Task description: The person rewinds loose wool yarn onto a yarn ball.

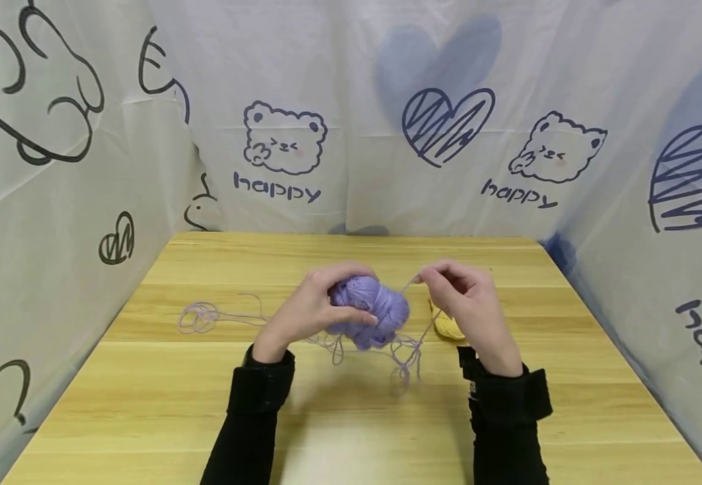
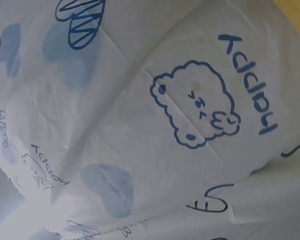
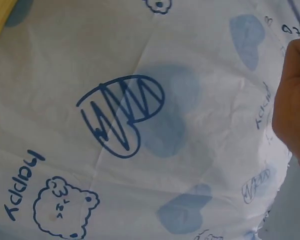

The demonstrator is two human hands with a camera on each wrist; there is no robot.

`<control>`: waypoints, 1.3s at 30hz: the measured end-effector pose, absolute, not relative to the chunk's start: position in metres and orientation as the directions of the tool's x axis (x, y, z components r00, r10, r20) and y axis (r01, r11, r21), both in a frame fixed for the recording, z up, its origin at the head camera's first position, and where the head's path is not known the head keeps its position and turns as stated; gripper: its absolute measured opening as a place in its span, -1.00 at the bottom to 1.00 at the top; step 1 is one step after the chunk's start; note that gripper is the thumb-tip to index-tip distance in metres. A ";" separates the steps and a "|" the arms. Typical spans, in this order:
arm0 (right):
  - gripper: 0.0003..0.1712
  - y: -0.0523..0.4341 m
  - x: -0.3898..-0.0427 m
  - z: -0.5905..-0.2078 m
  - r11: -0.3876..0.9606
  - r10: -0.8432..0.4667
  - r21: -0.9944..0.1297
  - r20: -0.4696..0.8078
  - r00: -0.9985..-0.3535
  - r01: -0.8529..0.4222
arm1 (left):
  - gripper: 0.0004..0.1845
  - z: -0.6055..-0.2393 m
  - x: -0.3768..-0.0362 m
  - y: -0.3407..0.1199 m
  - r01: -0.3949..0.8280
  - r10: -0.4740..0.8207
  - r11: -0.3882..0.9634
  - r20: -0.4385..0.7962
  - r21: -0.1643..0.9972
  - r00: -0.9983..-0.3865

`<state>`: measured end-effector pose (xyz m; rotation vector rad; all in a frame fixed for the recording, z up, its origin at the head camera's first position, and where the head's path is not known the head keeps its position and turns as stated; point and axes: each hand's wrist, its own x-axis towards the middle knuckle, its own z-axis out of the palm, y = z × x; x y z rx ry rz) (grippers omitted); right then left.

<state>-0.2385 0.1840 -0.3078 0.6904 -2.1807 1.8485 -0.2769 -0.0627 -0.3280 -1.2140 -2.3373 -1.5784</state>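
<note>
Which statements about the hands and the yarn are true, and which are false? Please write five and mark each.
1. The left hand holds a purple yarn ball. True.
2. No purple yarn is loose. False: loose loops lie on the table, left of the left hand.
3. The right hand pinches a purple strand. True.
4. The left wrist view shows the purple yarn ball clearly. False: it shows mostly white cloth with drawings.
5. The right hand partly hides a yellow bundle. True.
</note>
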 end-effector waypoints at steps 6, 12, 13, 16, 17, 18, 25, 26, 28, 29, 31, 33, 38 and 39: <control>-0.78 0.177 -0.260 -0.322 0.170 -0.241 -0.891 0.377 -0.894 -0.422 | -0.45 -0.323 -0.272 -0.068 0.508 0.570 0.019 0.407 0.861 -0.713; -0.77 0.163 -0.267 -0.333 0.170 -0.388 -0.914 0.281 -0.878 -0.367 | -0.45 -0.318 -0.270 -0.073 0.410 0.405 -0.080 0.405 0.909 -0.820; -0.77 0.161 -0.267 -0.334 0.180 -0.408 -0.914 0.268 -0.873 -0.364 | -0.45 -0.317 -0.270 -0.073 0.393 0.370 -0.100 0.400 0.914 -0.838; -0.78 0.154 -0.264 -0.335 0.186 -0.471 -0.912 0.243 -0.848 -0.365 | -0.51 -0.316 -0.271 -0.073 0.346 0.264 -0.172 0.381 0.922 -0.886; -0.78 0.153 -0.264 -0.334 0.186 -0.491 -0.909 0.243 -0.837 -0.373 | -0.54 -0.316 -0.272 -0.072 0.341 0.225 -0.195 0.381 0.920 -0.897; -0.78 0.152 -0.262 -0.334 0.194 -0.504 -0.906 0.238 -0.830 -0.377 | -0.58 -0.316 -0.272 -0.072 0.340 0.185 -0.214 0.380 0.916 -0.906; -0.79 0.153 -0.257 -0.327 0.257 -0.602 -0.878 0.181 -0.777 -0.404 | -0.65 -0.317 -0.278 -0.072 0.384 -0.042 -0.259 0.387 0.886 -0.921; -0.80 0.154 -0.256 -0.326 0.260 -0.622 -0.874 0.174 -0.763 -0.410 | -0.64 -0.317 -0.278 -0.072 0.393 -0.066 -0.236 0.389 0.889 -0.919; -0.81 0.157 -0.253 -0.323 0.246 -0.662 -0.872 0.168 -0.730 -0.423 | -0.61 -0.319 -0.279 -0.072 0.411 -0.099 -0.170 0.400 0.896 -0.911; -0.82 0.159 -0.252 -0.322 0.231 -0.684 -0.867 0.177 -0.707 -0.441 | -0.59 -0.319 -0.279 -0.071 0.420 -0.107 -0.130 0.409 0.898 -0.906; -0.82 0.163 -0.248 -0.318 0.194 -0.718 -0.858 0.206 -0.665 -0.475 | -0.55 -0.321 -0.280 -0.071 0.439 -0.107 -0.035 0.433 0.898 -0.895; -0.81 0.168 -0.242 -0.315 0.149 -0.729 -0.850 0.251 -0.637 -0.505 | -0.51 -0.323 -0.280 -0.070 0.463 -0.070 0.054 0.466 0.885 -0.882; -0.75 0.176 -0.229 -0.305 -0.001 -0.668 -0.840 0.404 -0.625 -0.542 | -0.45 -0.323 -0.278 -0.066 0.550 0.141 0.236 0.532 0.801 -0.835; -0.73 0.177 -0.228 -0.304 -0.042 -0.645 -0.839 0.437 -0.626 -0.543 | -0.44 -0.323 -0.277 -0.065 0.566 0.189 0.259 0.534 0.782 -0.824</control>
